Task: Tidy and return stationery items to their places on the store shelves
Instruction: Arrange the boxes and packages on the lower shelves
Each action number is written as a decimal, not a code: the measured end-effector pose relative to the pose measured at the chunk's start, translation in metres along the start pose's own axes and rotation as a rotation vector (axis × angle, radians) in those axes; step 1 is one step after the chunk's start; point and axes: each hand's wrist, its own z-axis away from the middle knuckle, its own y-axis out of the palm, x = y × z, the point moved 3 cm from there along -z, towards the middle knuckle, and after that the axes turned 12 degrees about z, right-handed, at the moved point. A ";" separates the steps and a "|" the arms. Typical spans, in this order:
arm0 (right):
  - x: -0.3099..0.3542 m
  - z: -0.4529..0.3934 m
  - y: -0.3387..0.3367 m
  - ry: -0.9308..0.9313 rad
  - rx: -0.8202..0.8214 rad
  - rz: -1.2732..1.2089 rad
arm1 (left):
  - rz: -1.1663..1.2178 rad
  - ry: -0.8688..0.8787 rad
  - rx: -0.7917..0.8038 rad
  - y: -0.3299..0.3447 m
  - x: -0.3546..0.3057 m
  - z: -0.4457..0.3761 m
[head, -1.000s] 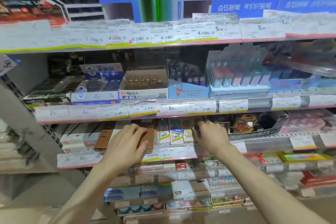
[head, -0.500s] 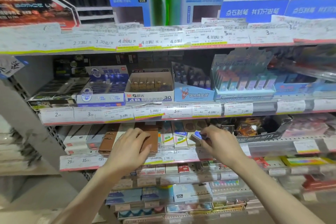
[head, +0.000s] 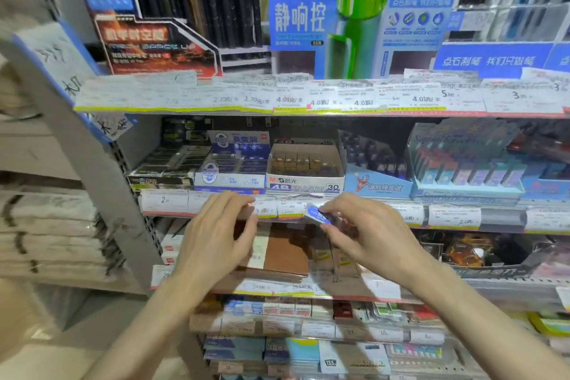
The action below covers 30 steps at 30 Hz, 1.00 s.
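Note:
My right hand (head: 367, 231) pinches a small white eraser with a blue sleeve (head: 317, 214), held in front of the price strip just below the white M&G 4B eraser box (head: 305, 183). My left hand (head: 216, 237) hovers beside it with fingers spread and nothing in it, its fingertips near the price labels (head: 265, 208). Under both hands, brown notebooks (head: 287, 253) lie on the lower shelf. A blue-and-white eraser box (head: 234, 163) stands left of the M&G box.
Several stocked shelves run across the view, each with a price-label strip. A blue roller-eraser display (head: 376, 182) and teal boxed items (head: 462, 170) sit to the right. Pens and a green poster (head: 357, 18) fill the top. A grey slotted upright (head: 101, 182) bounds the left.
My right hand has lifted the blue-sleeved eraser from the lower shelf up to the price strip below the eraser boxes. My left hand has risen off the brown notebooks. The view tilted upward.

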 end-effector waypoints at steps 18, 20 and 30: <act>0.073 -0.170 0.030 0.042 0.201 0.044 | -0.295 -0.015 0.099 -0.065 0.109 -0.046; 0.077 -0.181 0.035 0.003 0.161 0.105 | -0.280 0.003 0.095 -0.066 0.111 -0.047; 0.091 -0.210 0.061 -0.062 0.250 0.129 | -0.220 0.020 0.106 -0.066 0.123 -0.046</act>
